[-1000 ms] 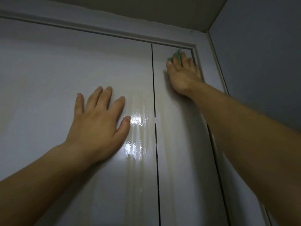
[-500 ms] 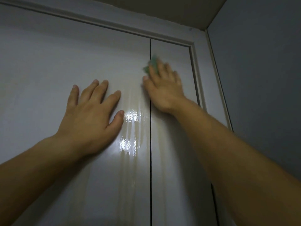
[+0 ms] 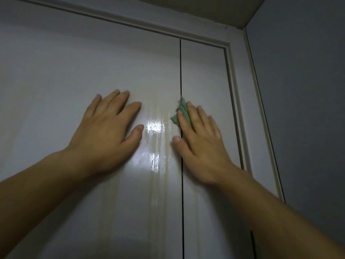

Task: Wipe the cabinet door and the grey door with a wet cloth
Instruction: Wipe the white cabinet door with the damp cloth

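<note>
Two glossy pale cabinet doors fill the view: a wide left door (image 3: 74, 75) and a narrow right door (image 3: 203, 71), split by a dark vertical gap. My left hand (image 3: 106, 135) lies flat on the left door, fingers straight and spread. My right hand (image 3: 197, 139) presses a green cloth (image 3: 182, 114) flat against the doors across the gap; only the cloth's upper edge shows past my fingertips. Wet vertical streaks (image 3: 158, 146) shine between my hands.
A moulded frame (image 3: 233, 75) borders the doors at the top and right. A grey wall (image 3: 302, 109) runs along the right side, and the ceiling (image 3: 214, 8) is close above.
My right hand has slid the cloth from the narrow door's top right corner down and left to the gap. My left hand has stayed flat on the left door.
</note>
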`<control>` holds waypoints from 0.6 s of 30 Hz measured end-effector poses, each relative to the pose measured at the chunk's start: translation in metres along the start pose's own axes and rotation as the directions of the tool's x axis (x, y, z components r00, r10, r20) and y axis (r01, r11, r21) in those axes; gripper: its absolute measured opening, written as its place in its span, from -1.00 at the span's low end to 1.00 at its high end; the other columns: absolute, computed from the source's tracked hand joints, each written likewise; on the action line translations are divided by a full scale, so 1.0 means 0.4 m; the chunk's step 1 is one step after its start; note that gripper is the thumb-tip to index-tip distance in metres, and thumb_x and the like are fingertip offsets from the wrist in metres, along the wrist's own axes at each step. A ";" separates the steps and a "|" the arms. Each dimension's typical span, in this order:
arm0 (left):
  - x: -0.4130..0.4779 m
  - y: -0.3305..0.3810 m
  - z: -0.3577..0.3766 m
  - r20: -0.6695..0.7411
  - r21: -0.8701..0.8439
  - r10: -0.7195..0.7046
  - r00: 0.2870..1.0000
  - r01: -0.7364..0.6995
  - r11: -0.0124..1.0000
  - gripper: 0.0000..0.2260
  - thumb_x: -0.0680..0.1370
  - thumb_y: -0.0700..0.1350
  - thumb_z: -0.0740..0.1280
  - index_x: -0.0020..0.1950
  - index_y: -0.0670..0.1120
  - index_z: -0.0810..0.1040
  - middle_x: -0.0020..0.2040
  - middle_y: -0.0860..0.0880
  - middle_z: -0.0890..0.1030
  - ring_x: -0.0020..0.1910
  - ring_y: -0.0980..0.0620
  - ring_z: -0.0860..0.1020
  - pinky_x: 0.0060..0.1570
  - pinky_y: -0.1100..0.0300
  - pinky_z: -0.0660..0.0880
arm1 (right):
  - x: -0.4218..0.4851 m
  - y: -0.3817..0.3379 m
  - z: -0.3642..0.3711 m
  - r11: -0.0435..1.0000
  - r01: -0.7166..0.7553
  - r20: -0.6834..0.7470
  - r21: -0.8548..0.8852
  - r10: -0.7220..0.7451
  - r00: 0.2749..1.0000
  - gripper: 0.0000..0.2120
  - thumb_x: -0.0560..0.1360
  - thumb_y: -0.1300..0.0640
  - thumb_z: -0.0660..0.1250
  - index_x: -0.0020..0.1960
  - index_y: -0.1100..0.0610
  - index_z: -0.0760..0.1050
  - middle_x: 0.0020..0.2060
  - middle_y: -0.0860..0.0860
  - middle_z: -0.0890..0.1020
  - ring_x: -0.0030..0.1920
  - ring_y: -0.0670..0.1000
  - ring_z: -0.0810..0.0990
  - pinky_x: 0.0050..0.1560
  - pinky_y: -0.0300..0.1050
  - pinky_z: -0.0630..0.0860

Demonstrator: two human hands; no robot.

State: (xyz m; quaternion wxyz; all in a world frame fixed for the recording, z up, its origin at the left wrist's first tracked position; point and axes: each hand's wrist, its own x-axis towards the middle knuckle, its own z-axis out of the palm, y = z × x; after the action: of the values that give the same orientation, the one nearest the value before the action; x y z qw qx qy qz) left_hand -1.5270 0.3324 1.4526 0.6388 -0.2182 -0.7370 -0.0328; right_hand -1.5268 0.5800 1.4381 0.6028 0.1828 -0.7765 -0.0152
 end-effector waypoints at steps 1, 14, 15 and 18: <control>-0.007 -0.005 -0.001 -0.005 0.002 0.005 1.000 -0.005 1.000 -0.37 0.58 0.24 -0.04 0.57 -0.01 0.31 0.62 -0.14 0.23 0.63 -0.14 0.11 0.61 -0.14 -0.05 | -0.001 0.013 -0.003 1.000 0.019 0.002 -0.007 -0.019 1.000 -0.38 0.63 -0.27 -0.24 0.63 -0.13 -0.28 0.61 -0.15 -0.30 0.59 -0.08 -0.39 0.56 -0.01 -0.37; -0.063 -0.094 -0.023 0.017 0.156 -0.010 1.000 0.007 0.988 -0.40 0.63 0.24 -0.07 0.61 0.03 0.26 0.65 -0.06 0.20 0.63 -0.12 0.13 0.54 -0.28 0.07 | 0.134 -0.080 -0.001 0.986 0.137 0.009 -0.092 -0.137 0.991 -0.37 0.64 -0.24 -0.19 0.66 -0.08 -0.20 0.64 -0.08 -0.22 0.62 0.00 -0.29 0.58 0.02 -0.31; -0.064 -0.099 -0.024 0.012 0.154 -0.002 1.000 0.000 0.988 -0.40 0.63 0.24 -0.07 0.61 0.03 0.26 0.65 -0.05 0.19 0.63 -0.10 0.14 0.55 -0.25 0.08 | 0.190 -0.057 -0.014 0.990 0.076 -0.011 -0.115 -0.078 0.997 -0.37 0.64 -0.23 -0.20 0.66 -0.07 -0.19 0.65 -0.06 -0.20 0.63 0.04 -0.25 0.58 0.04 -0.27; -0.074 -0.122 -0.029 -0.017 0.112 0.005 1.000 -0.003 0.994 -0.41 0.63 0.21 0.00 0.61 -0.02 0.26 0.66 -0.11 0.15 0.64 -0.11 0.12 0.57 -0.11 0.08 | 0.333 -0.018 -0.057 0.982 -0.180 -0.029 -0.050 0.179 0.983 -0.41 0.70 -0.19 -0.17 0.66 -0.04 -0.20 0.65 -0.01 -0.19 0.64 0.09 -0.21 0.59 0.08 -0.23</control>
State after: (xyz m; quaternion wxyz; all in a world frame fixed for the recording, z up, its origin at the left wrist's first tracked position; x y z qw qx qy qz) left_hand -1.5313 0.2761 1.4376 0.6565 -0.1833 -0.7317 0.0077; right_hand -1.5308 0.5377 1.5665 0.6158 0.0963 -0.7817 0.0210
